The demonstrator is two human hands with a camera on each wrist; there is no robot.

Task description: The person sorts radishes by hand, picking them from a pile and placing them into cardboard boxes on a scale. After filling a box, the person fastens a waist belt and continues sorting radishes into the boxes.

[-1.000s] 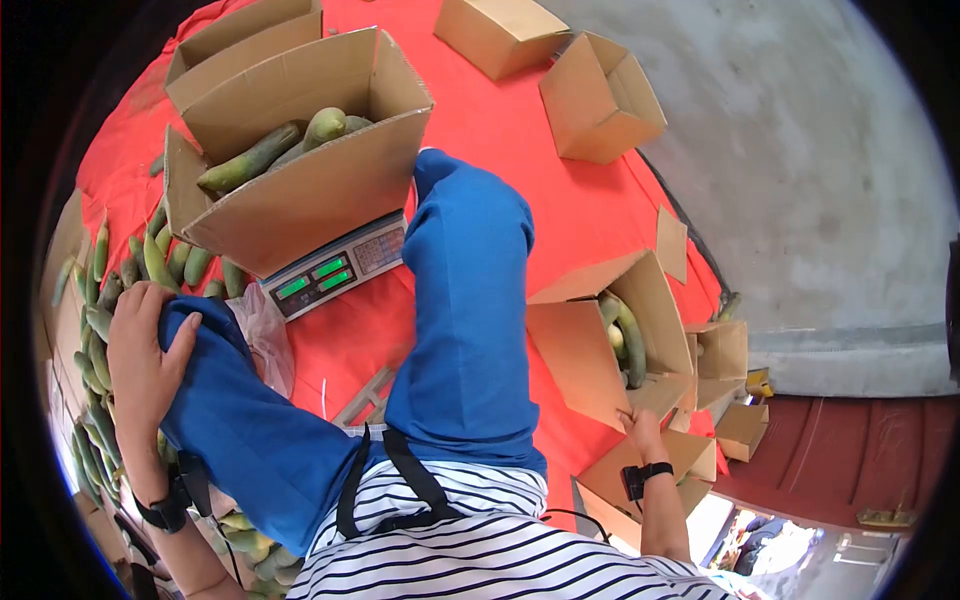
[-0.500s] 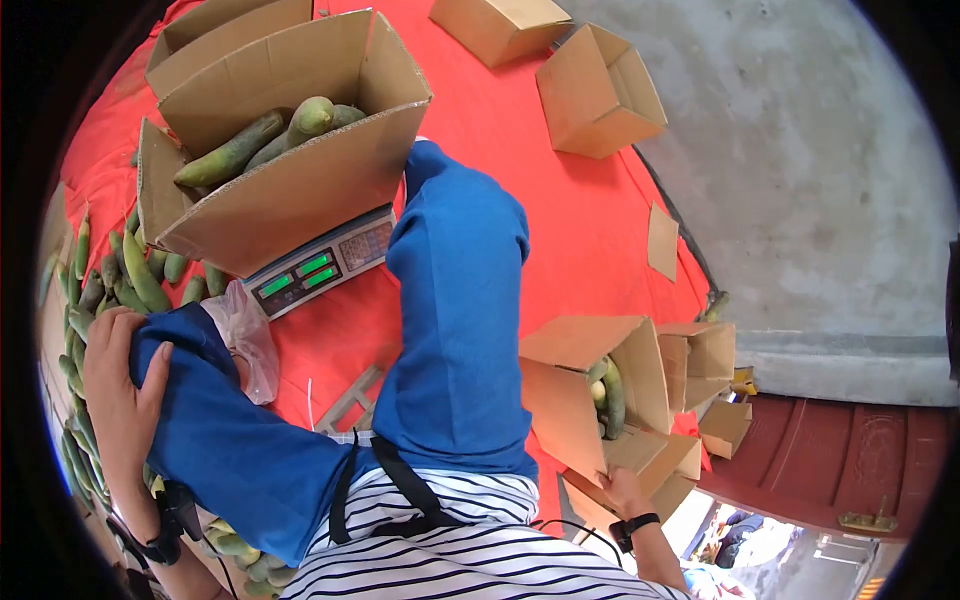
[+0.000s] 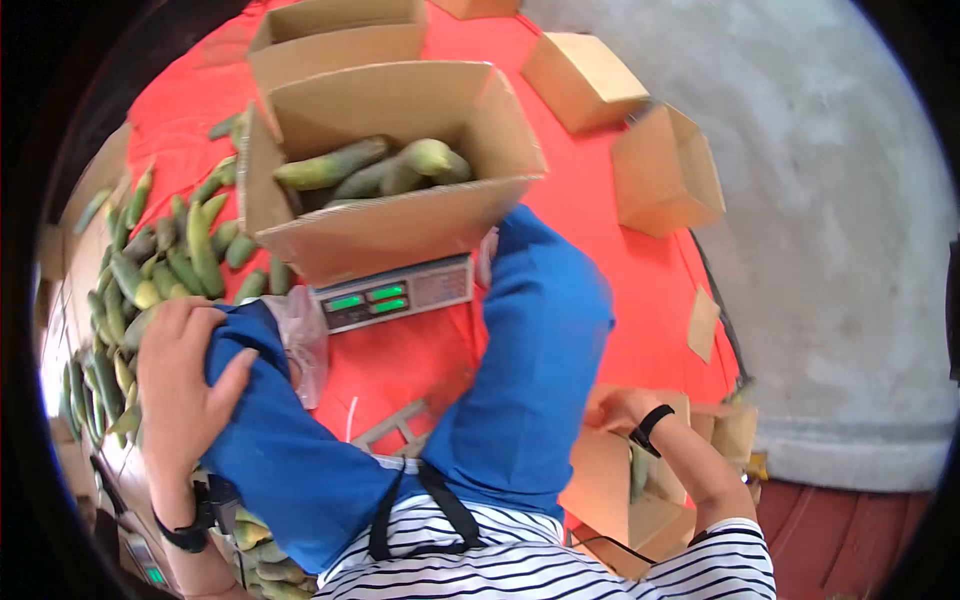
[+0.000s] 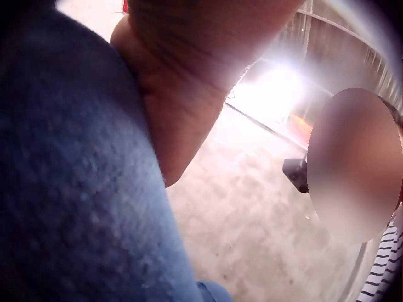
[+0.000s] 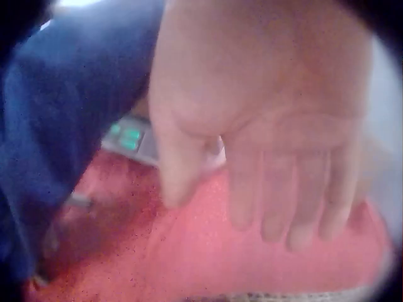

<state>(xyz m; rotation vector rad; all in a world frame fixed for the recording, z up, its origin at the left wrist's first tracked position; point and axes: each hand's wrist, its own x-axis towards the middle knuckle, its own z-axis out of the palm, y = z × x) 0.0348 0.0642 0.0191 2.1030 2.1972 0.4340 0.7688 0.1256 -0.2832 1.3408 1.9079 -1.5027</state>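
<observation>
My left hand (image 3: 185, 380) rests with spread fingers on the blue trouser knee (image 3: 250, 350); in the left wrist view its wrist and heel lie against the cloth. My right hand (image 3: 622, 408), blurred, is beside the other knee, over the near edge of a cardboard box (image 3: 595, 480) with a green cucumber (image 3: 640, 472) inside. In the right wrist view, the right hand (image 5: 264, 126) has its fingers extended and holds nothing. Ahead, a large open cardboard box (image 3: 390, 225) with several cucumbers (image 3: 335, 165) sits on a digital scale (image 3: 395, 295) with green displays.
Many loose cucumbers (image 3: 200, 245) lie on the left of the red sheet (image 3: 400, 350). Further cardboard boxes (image 3: 665, 170) stand at the back and right. A clear plastic bag (image 3: 305, 340) is by the left knee, and a grey frame (image 3: 400, 428) lies between the legs.
My right hand has let go of the right-hand box's flap and moved forward toward the knee. The head view has shifted, so the scale and its box sit further right. The left hand stays on the knee.
</observation>
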